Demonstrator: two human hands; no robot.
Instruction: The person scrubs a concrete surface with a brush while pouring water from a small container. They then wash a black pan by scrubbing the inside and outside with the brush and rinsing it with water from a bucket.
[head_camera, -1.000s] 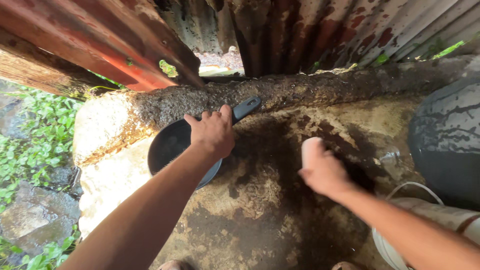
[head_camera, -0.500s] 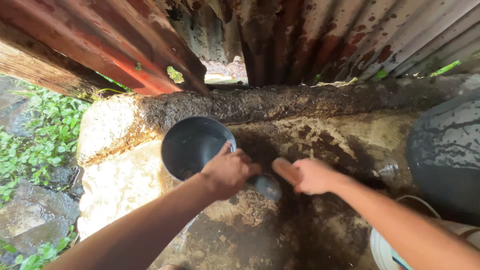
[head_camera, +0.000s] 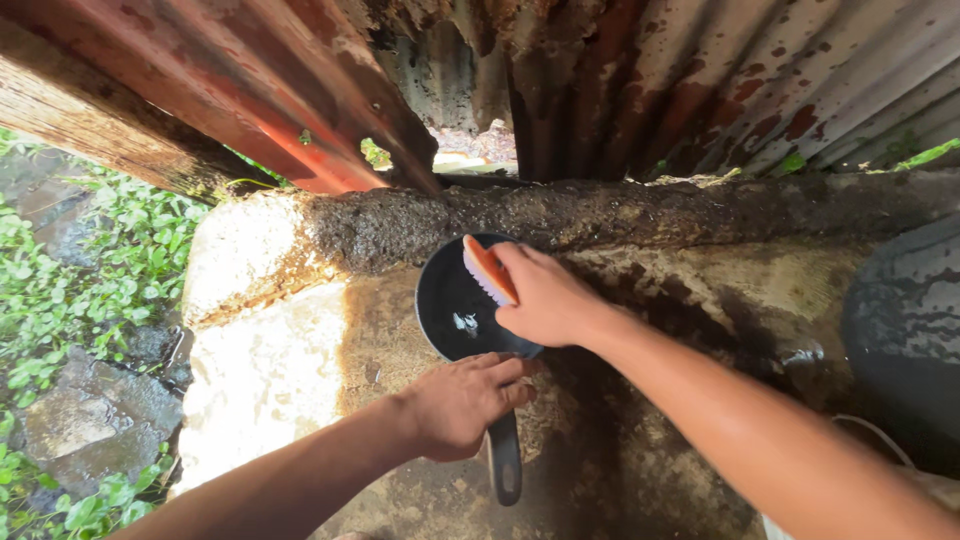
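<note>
A black frying pan (head_camera: 455, 305) lies on a wet, stained concrete slab (head_camera: 280, 370), its dark handle (head_camera: 504, 455) pointing toward me. My left hand (head_camera: 462, 402) grips the handle where it meets the pan. My right hand (head_camera: 543, 295) holds an orange scrub brush (head_camera: 486, 268) with pale bristles against the pan's inner right side. A bit of white foam shows inside the pan.
A raised, grimy concrete ledge (head_camera: 600, 215) runs behind the pan. Rusty corrugated metal sheets (head_camera: 640, 90) stand beyond it. A dark tyre (head_camera: 905, 320) sits at the right. Green plants and stones (head_camera: 80, 300) lie to the left of the slab.
The pan was turned so its handle points toward me and shifted right. My left hand regripped the handle, and my right hand brought the brush up into the pan.
</note>
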